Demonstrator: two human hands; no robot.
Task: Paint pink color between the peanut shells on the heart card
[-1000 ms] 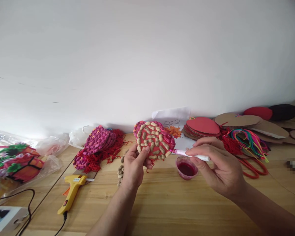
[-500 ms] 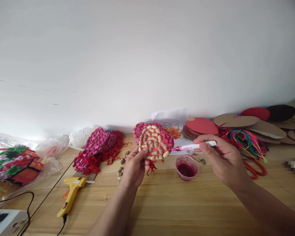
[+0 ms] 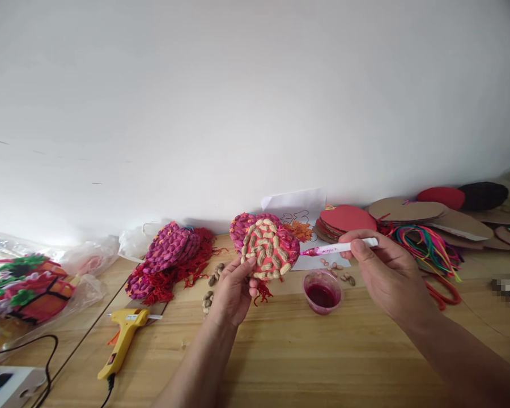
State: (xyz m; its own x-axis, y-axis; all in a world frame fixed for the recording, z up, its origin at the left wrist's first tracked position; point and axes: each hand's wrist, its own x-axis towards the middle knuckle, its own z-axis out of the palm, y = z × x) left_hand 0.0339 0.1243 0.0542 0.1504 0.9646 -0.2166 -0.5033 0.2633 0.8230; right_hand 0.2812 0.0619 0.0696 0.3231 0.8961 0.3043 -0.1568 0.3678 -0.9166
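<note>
My left hand point(image 3: 237, 289) pinches the lower left edge of a round red disc covered with peanuts point(image 3: 263, 249), held up over the table. Several peanuts along its right edge are magenta, the others tan. Between the fingers of my right hand point(image 3: 385, 272) is a white pen point(image 3: 340, 247), its magenta tip pointing left at the disc's right edge. Whether the tip touches the disc I cannot tell. Below the pen stands a clear cup of dark red liquid point(image 3: 323, 292). Behind the disc lies another one with magenta lumps point(image 3: 240, 226).
Magenta discs with red yarn point(image 3: 170, 249) and a yellow glue gun point(image 3: 125, 340) lie to the left, beyond them plastic bags point(image 3: 89, 289). Red and brown cardboard discs point(image 3: 348, 218), coloured cords point(image 3: 429, 243) and red scissors point(image 3: 450, 294) are at right. Loose peanuts point(image 3: 208, 300) lie nearby.
My right hand and the pen have shifted slightly to the right and up, the tip moving along the disc's right edge. My left hand holds the disc in nearly the same place.
</note>
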